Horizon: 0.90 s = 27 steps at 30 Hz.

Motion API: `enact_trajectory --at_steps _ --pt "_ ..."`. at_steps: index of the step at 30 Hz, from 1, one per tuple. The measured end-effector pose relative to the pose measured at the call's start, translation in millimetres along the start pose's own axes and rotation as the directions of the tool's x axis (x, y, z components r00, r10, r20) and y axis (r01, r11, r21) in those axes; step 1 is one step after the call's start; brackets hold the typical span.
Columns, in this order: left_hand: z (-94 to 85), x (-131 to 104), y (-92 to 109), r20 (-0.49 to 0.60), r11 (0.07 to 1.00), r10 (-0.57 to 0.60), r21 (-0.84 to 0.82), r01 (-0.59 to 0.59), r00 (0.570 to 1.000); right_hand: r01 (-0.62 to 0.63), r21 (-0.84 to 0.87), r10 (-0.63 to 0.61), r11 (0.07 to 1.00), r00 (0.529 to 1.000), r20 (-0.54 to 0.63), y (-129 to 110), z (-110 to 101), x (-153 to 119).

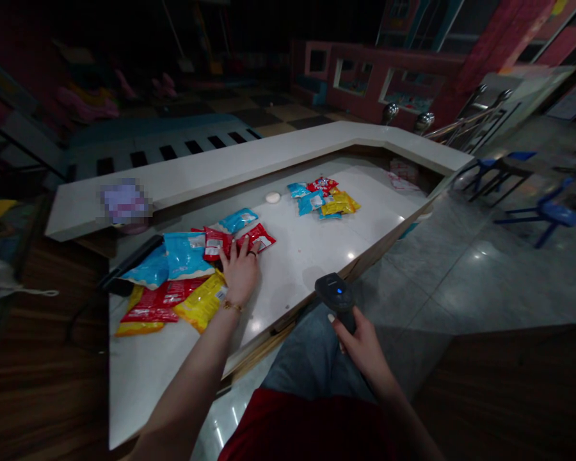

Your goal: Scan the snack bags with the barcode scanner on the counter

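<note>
Looks midway: snack-bag pile [186, 255] left of frame, smaller pile [338, 203] upper centre; which is done, unclear. Left hand [242, 272] touches red packet [216, 244], grip unclear; right hand [360, 339] clasps barcode scanner [335, 291], lower centre.

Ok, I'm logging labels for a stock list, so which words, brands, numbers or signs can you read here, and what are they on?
No text is legible:
Scanner in the right hand: pale mark on top, too small to read.
Red packets, blue packets and yellow packets: print too small and blurred.
White item with red marks, far right inside the counter: too blurred.
Pixelated item, left: unreadable.
</note>
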<state>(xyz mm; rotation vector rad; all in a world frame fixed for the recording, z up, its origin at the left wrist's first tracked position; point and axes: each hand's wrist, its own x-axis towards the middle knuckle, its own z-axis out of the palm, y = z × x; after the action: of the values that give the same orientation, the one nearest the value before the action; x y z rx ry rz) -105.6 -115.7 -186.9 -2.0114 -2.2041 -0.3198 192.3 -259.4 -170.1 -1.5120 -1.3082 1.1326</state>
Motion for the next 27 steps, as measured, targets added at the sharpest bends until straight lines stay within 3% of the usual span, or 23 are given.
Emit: enact_trajectory --at_steps 4,9,15,20,23,27 --pt "-5.3 4.3 12.8 -0.024 0.999 -0.013 -0.037 0.012 1.000 -0.019 0.032 0.019 0.999 1.000 0.011 -1.0 -0.6 2.9" --pt "-0.5 27.5 56.1 0.000 0.980 0.111 -0.164 -0.110 0.994 0.014 0.048 -0.013 0.999 1.000 -0.027 -2.1 -2.4 8.7" --pt "20.6 105.7 113.2 0.086 0.936 0.233 -0.289 -0.199 0.969 -0.002 0.066 0.005 0.998 0.999 -0.042 -1.0 -5.9 17.9" --pt "36.4 160.8 135.0 0.153 0.924 0.259 -0.327 -0.199 0.954 0.015 0.073 -0.010 0.997 0.998 -0.065 -3.5 -9.3 23.1" --pt "41.7 165.9 135.2 0.186 0.920 0.283 -0.329 -0.212 0.941 0.025 0.053 -0.021 0.998 0.997 -0.072 -5.0 -11.6 25.4" --pt "38.5 143.2 127.5 0.196 0.922 0.294 -0.316 -0.223 0.936 0.016 0.042 -0.013 0.999 0.997 -0.079 -4.3 -11.1 25.9"
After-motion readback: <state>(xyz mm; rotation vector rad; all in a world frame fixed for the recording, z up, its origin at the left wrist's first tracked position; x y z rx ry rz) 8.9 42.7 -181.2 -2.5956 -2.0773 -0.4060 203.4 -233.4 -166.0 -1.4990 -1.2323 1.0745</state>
